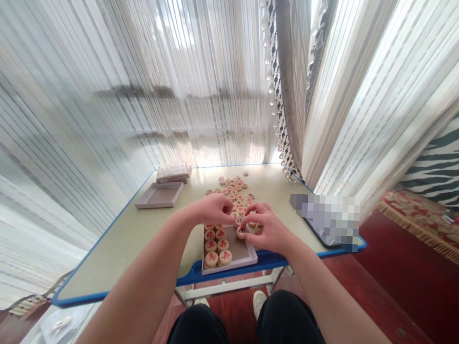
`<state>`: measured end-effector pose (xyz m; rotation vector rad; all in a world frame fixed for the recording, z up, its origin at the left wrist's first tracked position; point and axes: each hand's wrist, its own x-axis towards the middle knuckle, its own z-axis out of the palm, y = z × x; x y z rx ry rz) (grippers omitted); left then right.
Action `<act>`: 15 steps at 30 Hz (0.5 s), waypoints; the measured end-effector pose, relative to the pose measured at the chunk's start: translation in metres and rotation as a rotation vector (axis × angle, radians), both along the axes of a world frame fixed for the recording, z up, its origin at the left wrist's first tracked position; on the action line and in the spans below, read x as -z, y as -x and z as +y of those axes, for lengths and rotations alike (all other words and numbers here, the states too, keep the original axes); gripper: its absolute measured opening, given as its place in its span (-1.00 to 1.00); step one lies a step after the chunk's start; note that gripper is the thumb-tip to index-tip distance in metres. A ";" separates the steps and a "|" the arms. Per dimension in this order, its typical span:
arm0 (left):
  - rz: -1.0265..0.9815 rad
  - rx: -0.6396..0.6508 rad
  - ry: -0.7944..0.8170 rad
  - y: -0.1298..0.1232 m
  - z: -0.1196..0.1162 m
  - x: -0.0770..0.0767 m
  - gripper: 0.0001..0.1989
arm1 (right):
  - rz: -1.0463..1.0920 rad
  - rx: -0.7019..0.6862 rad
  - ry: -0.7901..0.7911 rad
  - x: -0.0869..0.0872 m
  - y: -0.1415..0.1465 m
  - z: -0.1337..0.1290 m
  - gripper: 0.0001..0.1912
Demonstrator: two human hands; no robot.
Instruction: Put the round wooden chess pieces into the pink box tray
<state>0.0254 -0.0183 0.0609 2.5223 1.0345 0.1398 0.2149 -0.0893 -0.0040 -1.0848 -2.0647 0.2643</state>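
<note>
Red-marked Chinese chess pieces (225,257) lie in two columns along the left side of a shallow open box (244,251) at the table's near edge. Over the far part of this box is my left hand (212,208), its fingers curled in; whatever they may hold is hidden. Thumb and fingers of my right hand (267,229) close on a round Chinese chess piece (240,233) above the box's bare side. More pieces lie around and under my right fingers. A loose pile of pieces (234,185) spreads over the table beyond both hands.
The pale table (133,254) has a blue rim. At its back left are a shallow tray or lid (159,195) and a wrapped packet (173,172). A blurred-out flat object (327,221) lies at the right edge. Sheer curtains (203,88) hang behind.
</note>
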 end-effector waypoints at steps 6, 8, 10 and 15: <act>-0.081 -0.070 -0.045 0.003 0.010 0.006 -0.80 | 0.049 -0.003 0.029 0.000 0.000 -0.001 -0.84; -0.078 -0.088 -0.073 0.003 0.013 0.007 -0.80 | 0.057 -0.011 0.024 0.000 0.001 -0.001 -0.80; -0.073 -0.103 -0.090 0.004 0.014 0.008 -0.80 | 0.045 -0.017 0.013 0.000 0.001 0.000 -0.81; -0.057 -0.119 -0.095 0.005 0.015 0.008 -0.81 | 0.007 -0.032 0.032 0.000 0.001 0.001 -0.90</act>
